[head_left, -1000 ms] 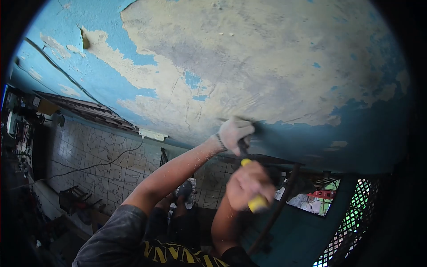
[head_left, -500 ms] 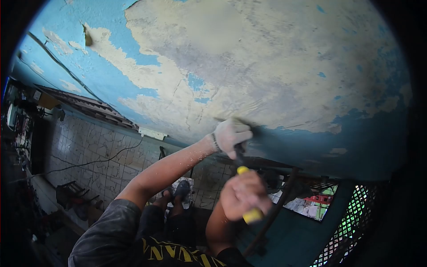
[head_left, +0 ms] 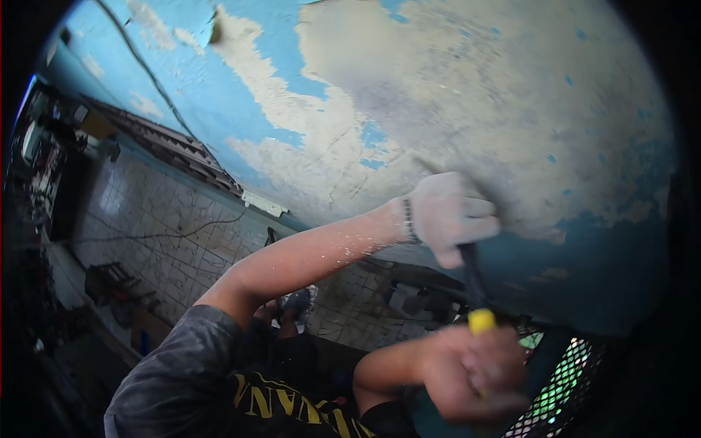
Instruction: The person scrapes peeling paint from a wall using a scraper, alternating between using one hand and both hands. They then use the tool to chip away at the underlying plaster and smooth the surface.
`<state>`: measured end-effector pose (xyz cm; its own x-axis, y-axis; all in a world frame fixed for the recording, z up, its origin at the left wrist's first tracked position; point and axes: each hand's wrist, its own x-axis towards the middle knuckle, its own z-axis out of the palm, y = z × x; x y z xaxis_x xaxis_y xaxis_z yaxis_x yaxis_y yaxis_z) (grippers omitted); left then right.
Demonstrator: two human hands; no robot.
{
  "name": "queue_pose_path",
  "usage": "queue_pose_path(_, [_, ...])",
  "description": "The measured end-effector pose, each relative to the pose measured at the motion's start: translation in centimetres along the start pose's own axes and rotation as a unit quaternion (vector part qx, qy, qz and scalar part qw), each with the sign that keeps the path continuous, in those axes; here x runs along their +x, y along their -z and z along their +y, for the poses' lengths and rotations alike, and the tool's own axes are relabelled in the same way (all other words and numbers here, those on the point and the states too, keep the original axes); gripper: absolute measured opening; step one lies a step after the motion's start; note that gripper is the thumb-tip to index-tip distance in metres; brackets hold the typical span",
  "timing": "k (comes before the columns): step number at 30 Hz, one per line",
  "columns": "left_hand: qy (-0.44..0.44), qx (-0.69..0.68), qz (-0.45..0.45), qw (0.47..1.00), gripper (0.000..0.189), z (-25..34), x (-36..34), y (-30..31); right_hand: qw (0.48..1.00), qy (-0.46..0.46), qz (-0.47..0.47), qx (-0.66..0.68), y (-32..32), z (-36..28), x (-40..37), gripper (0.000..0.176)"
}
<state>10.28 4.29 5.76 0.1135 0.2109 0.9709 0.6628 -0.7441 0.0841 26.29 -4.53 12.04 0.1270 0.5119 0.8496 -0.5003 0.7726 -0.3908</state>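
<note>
The gloved left hand [head_left: 449,215] is clenched on the blade end of the scraper [head_left: 473,281], pressing it to the ceiling [head_left: 475,95], and the right hand [head_left: 478,372] fists its yellow handle; the middle looks scraped bare, with blue paint [head_left: 584,270] left at the edges.

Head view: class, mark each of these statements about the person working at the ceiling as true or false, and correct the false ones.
1. The left hand, dusted white, grips the scraper close to the ceiling. True.
2. The scraper's handle is red. False: the handle is yellow.
3. The right hand holds the handle end. True.
4. The ceiling is evenly blue all over. False: large patches are bare and beige.
5. The wall is tiled. True.
</note>
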Motion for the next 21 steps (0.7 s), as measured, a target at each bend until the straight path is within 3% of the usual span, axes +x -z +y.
queue_pose_path(4, [-0.002, 0.047, 0.044, 0.998, 0.032, 0.4, 2.0, 1.4, 0.996, 0.042, -0.017, -0.074, -2.5, -1.2, 3.1, 0.049])
queue_pose_path(7, [0.03, 0.058, 0.074, 0.995, 0.033, -0.3, -3.4, 2.1, 1.0, -0.008, 0.014, -0.025, -3.8, 1.2, -0.7, 0.04])
queue_pose_path(11, [0.083, 0.078, 0.1, 0.988, 0.031, -1.0, -7.7, 1.7, 0.998, -0.026, -0.012, -0.061, -4.4, 3.1, -3.2, 0.045])
queue_pose_path(14, [0.126, 0.069, 0.1, 0.985, 0.031, 0.1, -3.2, 2.9, 0.998, 0.011, 0.003, -0.066, -6.1, 1.3, 1.0, 0.049])
queue_pose_path(17, [0.104, 0.061, 0.132, 0.984, 0.034, 1.1, 1.9, 4.3, 0.996, 0.082, -0.006, -0.023, -6.5, -1.3, 5.6, 0.049])
queue_pose_path(21, [0.115, 0.08, 0.138, 0.98, 0.036, 0.5, -0.4, 4.4, 0.996, 0.049, -0.036, -0.059, -8.7, 0.6, 0.9, 0.049])
